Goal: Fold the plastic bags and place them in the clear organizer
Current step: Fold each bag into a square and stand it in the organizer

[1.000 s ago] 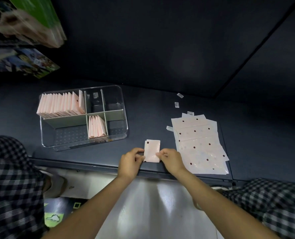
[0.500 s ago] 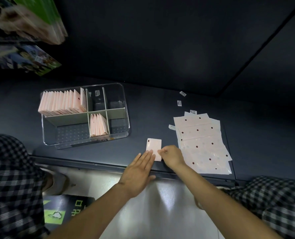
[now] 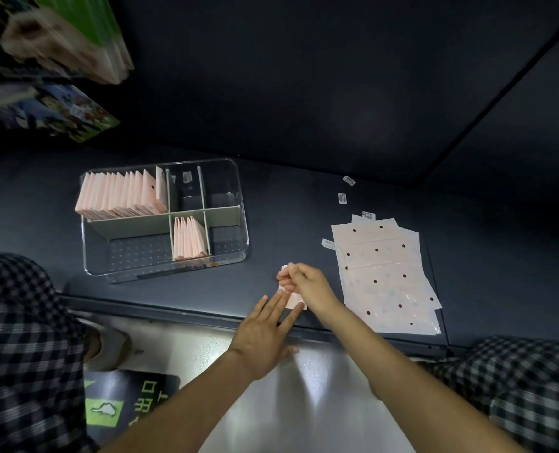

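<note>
On the dark tabletop (image 3: 271, 207), near its front edge, a small folded pink bag (image 3: 295, 299) lies partly hidden under both hands. The left hand (image 3: 265, 328) is flat, its fingers straight and together, the fingertips resting on the bag's near end. The right hand (image 3: 305, 282) has its fingers curled and pinches the bag's far end, which lifts slightly between fingers and thumb (how much of the bag is raised cannot be told). Just to the right lies a loose stack of unfolded pink bags (image 3: 386, 273) with dark dots, fanned and flat, and a few small white labels (image 3: 342, 198) are scattered beyond it. To the left, well apart from the hands, stands the clear organizer (image 3: 242, 230), split by dividers: its far left compartment holds a long row of folded bags (image 3: 121, 196) standing on edge, and a narrow front middle compartment holds a shorter row (image 3: 189, 238). Checked sleeves or trousers (image 3: 20, 338) frame the lower corners of the view.
</note>
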Motion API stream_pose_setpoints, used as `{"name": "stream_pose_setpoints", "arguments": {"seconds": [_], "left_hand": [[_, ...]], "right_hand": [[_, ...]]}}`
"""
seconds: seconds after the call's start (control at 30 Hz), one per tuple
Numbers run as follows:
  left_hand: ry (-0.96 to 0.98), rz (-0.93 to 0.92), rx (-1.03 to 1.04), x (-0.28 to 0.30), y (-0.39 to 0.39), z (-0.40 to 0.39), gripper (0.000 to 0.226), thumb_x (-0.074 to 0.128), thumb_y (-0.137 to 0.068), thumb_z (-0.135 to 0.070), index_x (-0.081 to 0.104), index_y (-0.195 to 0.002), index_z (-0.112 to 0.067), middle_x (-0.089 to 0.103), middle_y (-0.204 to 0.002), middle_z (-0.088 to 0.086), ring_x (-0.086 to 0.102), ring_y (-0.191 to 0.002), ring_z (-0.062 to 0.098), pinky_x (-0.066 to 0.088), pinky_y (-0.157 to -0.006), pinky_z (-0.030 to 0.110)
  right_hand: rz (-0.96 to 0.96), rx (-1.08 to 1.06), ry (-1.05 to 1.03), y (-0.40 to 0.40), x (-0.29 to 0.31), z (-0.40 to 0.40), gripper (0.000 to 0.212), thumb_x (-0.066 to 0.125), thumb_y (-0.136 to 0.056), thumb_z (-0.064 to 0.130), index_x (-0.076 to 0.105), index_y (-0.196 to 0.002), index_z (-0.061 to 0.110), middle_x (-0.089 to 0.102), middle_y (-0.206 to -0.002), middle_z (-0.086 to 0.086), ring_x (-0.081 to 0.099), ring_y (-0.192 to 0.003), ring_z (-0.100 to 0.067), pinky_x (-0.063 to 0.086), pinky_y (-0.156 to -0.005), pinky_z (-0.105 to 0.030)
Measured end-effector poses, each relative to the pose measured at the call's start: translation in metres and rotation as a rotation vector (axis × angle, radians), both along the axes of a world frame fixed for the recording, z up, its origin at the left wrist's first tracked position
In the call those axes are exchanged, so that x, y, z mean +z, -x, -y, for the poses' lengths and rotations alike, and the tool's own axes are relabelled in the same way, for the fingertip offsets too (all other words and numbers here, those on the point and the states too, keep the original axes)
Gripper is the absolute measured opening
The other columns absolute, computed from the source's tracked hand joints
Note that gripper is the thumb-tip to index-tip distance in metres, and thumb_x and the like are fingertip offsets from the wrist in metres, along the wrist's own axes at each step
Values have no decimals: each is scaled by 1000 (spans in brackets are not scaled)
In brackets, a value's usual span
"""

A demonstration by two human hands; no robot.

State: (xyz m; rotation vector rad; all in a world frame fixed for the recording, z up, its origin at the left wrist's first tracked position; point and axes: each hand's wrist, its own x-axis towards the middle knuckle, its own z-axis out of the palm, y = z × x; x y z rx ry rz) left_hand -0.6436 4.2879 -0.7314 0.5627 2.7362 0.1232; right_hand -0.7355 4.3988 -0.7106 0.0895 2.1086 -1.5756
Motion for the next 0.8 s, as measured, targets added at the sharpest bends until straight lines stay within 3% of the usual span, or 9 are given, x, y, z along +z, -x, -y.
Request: {"name": "stream_pose_setpoints", "arguments": {"seconds": [0.13,0.27,0.37,0.47,0.6,0.7,0.8], "left_hand": [[10,-2,-9,-3,0,0,76,28,-97,-57,-18,-148,-24,-22,-156,11,-20,-144,23,-15,-115,36],[46,-1,-35,-3,2,3,76,26,-96,-58,-17,-148,-24,-23,-156,9,-20,-144,22,-16,-114,39],[116,-18,-79,-1,4,11,74,22,-97,-59,-16,-149,-24,-22,-156,10,-21,-144,23,-17,-113,45],[153,-36,-114,2,4,22,70,20,-96,-61,-10,-150,-28,-19,-157,9,-21,-144,27,-16,-113,51],[112,-33,-25,9,5,40,61,20,-94,-63,9,-149,-38,-9,-159,8,-20,-144,29,-15,-113,53],[105,-44,42,11,4,49,56,20,-95,-62,18,-147,-40,-4,-160,7,-18,-145,29,-14,-113,54],[91,-39,119,12,1,54,53,21,-96,-60,20,-146,-41,-2,-160,6,-16,-145,29,-13,-113,54]], "right_hand": [[11,-5,8,7,-9,0,31,38,-101,17,65,-98,3,68,-100,-12,62,-88,-16,48,-82,-20],[-26,55,-58,22,-5,1,33,38,-101,15,65,-104,-4,67,-104,-20,60,-80,-12,48,-75,-11],[-88,156,-142,32,-1,1,26,44,-98,9,65,-107,-2,68,-105,-19,60,-85,-13,47,-82,-15],[-211,345,-303,37,5,-5,18,58,-89,4,69,-104,5,68,-106,-8,59,-89,-10,43,-78,-8],[-383,613,-650,38,8,-16,25,66,-82,11,64,-107,14,57,-109,-4,50,-105,-19,38,-90,-25],[-389,647,-856,29,8,-20,31,64,-85,28,54,-112,19,57,-110,-1,44,-110,-21,35,-90,-29],[-319,635,-925,19,7,-20,25,61,-86,35,57,-104,18,59,-110,-3,43,-112,-24,36,-90,-32]]}}
